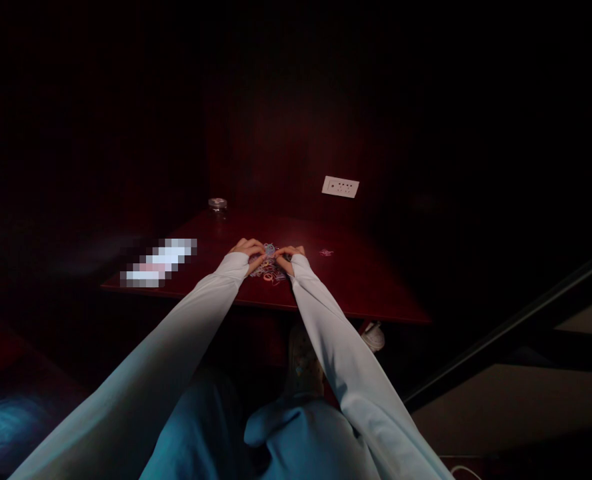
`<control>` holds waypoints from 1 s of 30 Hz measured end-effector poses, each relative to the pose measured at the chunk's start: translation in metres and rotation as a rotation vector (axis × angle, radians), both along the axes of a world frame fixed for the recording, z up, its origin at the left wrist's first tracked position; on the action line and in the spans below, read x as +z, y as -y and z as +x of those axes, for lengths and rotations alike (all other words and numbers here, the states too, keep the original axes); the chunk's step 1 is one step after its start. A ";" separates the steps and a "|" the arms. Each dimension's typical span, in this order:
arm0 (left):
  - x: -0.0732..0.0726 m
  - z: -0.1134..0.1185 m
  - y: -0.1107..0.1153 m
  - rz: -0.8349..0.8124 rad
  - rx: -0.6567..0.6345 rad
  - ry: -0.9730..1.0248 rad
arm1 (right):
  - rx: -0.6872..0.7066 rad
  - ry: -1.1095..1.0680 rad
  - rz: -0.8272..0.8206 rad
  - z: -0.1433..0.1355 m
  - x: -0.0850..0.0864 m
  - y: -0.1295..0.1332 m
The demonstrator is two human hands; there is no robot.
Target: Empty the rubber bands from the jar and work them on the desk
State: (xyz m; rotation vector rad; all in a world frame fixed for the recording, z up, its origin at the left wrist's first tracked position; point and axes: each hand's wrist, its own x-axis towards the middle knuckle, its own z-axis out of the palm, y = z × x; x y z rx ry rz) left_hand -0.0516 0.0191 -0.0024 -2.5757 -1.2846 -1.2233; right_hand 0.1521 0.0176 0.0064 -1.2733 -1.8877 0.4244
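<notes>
A loose pile of small coloured bands [272,272] lies near the front edge of the dark red table [366,293]. At the pile's left side is my left hand [247,250], its fingers bent and drawn together at the bands. My right hand [290,254] meets the pile from the right, thumb and fingers pinched close. What either set of fingertips holds is too small to make out. A smaller cluster of pinkish bands [327,253] sits apart, to the right of my right hand.
A clear lidded jar [218,209] stands at the table's back left. Nearer, at the left edge, is a bright pixelated object [161,262]. A white socket panel [341,187] is on the wall behind. Below the table, a white shoe [374,337] shows.
</notes>
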 end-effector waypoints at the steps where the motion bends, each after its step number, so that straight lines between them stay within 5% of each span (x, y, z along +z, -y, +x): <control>1: 0.000 0.000 0.000 0.003 -0.001 0.005 | -0.009 -0.005 0.006 0.000 0.000 0.000; 7: -0.002 -0.001 -0.001 0.019 -0.003 0.032 | -0.056 -0.014 0.137 0.000 0.002 0.004; 30: 0.000 -0.002 -0.001 -0.017 -0.022 -0.001 | -0.035 0.154 0.035 -0.002 0.004 0.003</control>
